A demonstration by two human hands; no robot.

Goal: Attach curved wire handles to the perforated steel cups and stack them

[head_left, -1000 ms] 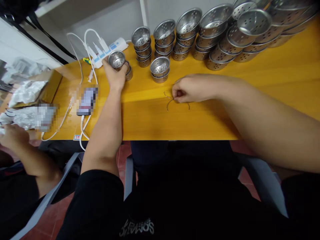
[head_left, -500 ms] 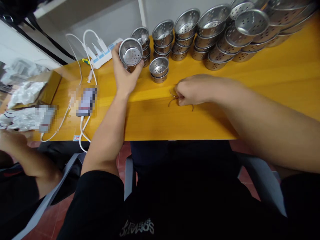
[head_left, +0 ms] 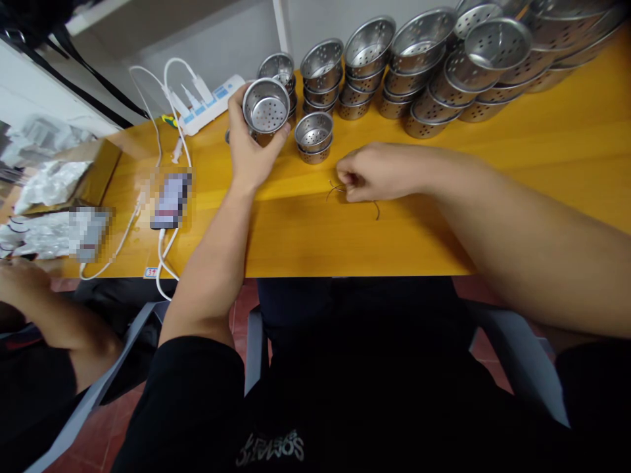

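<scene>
My left hand [head_left: 251,154] is wrapped round a perforated steel cup [head_left: 267,108], tilted so that its holed bottom faces me. Part of another metal rim [head_left: 227,136] peeks out left of that hand. Two small perforated cups, one stacked in the other [head_left: 314,135], stand on the table between my hands. My right hand [head_left: 367,174] is closed low over the wood, and thin curved wire [head_left: 336,188] pokes out on the left of its fingers. Another bent wire end [head_left: 377,210] shows below the hand. The fingers hide the wire's middle.
Stacks of perforated cups [head_left: 367,72] line the back of the yellow table [head_left: 296,243], larger toward the right. At left are a white power strip [head_left: 211,108], cables, a phone [head_left: 171,200] and plastic bags [head_left: 49,187]. A co-worker's arm [head_left: 54,309] is at far left.
My left hand has shifted slightly right with the cup, uncovering the metal rim at its left. My right hand has moved a little left and up, and the wire ends have shifted with it.
</scene>
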